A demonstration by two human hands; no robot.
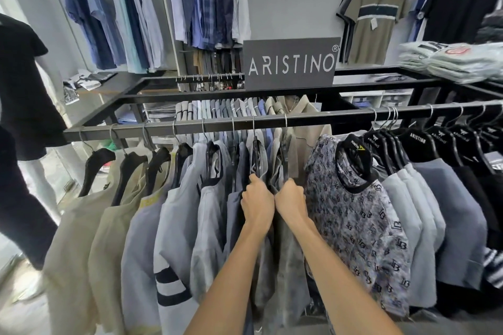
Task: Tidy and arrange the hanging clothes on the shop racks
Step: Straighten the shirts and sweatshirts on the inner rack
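at the middle of the near black metal rail (pixel 326 116), the left hand (pixel 257 202) grips a grey shirt's black hanger (pixel 255 156), the right hand (pixel 290 198) the olive shirt's hanger (pixel 284 149) just beside. spacing seems underway; next, slide both hooks evenly apart.

Above the left hand (pixel 257 200), a dark grey rectangular sign board (pixel 291 63) reads "ARISTINO"; black plastic hangers (pixel 417 141) right of the right hand (pixel 291 202) repeat it.

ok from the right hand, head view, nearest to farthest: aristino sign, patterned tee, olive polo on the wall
1. patterned tee, hanging just right of the right hand
2. Aristino sign, on the rack top behind
3. olive polo, on the back wall, upper right
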